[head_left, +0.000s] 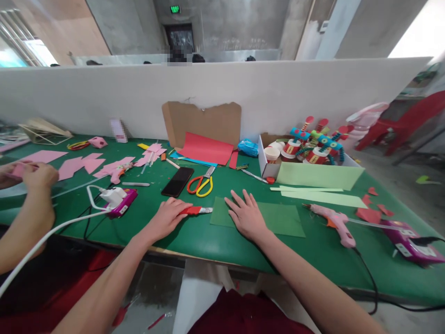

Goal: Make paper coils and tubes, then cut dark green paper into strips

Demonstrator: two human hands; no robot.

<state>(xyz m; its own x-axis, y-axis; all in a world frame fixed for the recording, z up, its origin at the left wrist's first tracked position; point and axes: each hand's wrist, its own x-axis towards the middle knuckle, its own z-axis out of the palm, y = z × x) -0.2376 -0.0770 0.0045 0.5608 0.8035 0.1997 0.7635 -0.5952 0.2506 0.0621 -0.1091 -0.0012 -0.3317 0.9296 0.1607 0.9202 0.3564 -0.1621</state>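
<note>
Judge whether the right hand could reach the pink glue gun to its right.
Probably yes: the right hand rests spread on green paper, and nothing seems to block the pink glue gun.

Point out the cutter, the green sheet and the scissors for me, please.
Cutter (193, 210): head view, on its red handle.
Green sheet (282, 219): head view, on its uncovered right part.
Scissors (206, 177): head view, near the pivot.

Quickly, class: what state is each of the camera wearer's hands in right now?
Left hand: closed, holding the red knife.
Right hand: open, fingers spread on the green paper.
</note>
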